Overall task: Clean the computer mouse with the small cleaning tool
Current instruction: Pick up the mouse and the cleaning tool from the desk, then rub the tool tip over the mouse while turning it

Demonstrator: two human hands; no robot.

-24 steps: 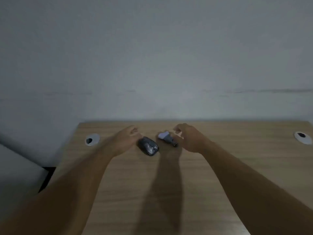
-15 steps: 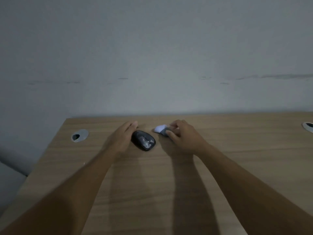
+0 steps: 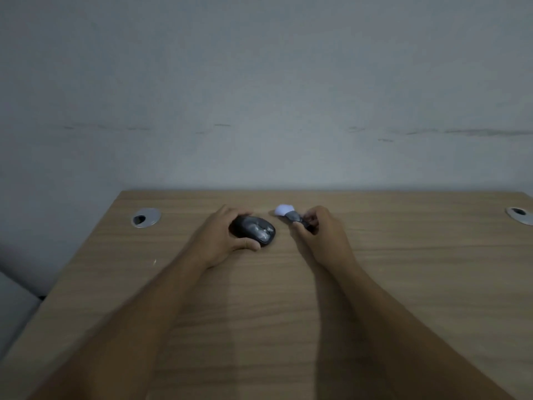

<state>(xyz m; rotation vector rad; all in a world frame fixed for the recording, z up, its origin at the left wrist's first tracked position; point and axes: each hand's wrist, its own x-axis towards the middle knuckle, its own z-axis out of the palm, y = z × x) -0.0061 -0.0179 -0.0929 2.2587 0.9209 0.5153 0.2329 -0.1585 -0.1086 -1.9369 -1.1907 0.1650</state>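
Left hand (image 3: 222,238) grips mouse (image 3: 255,230); right hand (image 3: 320,232) hides tool (image 3: 291,215) handle, seemingly pinched.

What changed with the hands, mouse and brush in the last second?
The left hand closed around the mouse, which it was only beside before. The right hand still grips the brush, white tip left. Mouse and brush remain on the desk.

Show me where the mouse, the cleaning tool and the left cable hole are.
mouse (image 3: 255,230), head view, its dark top shell.
cleaning tool (image 3: 284,210), head view, its white tip.
left cable hole (image 3: 145,217), head view, its silver cover.
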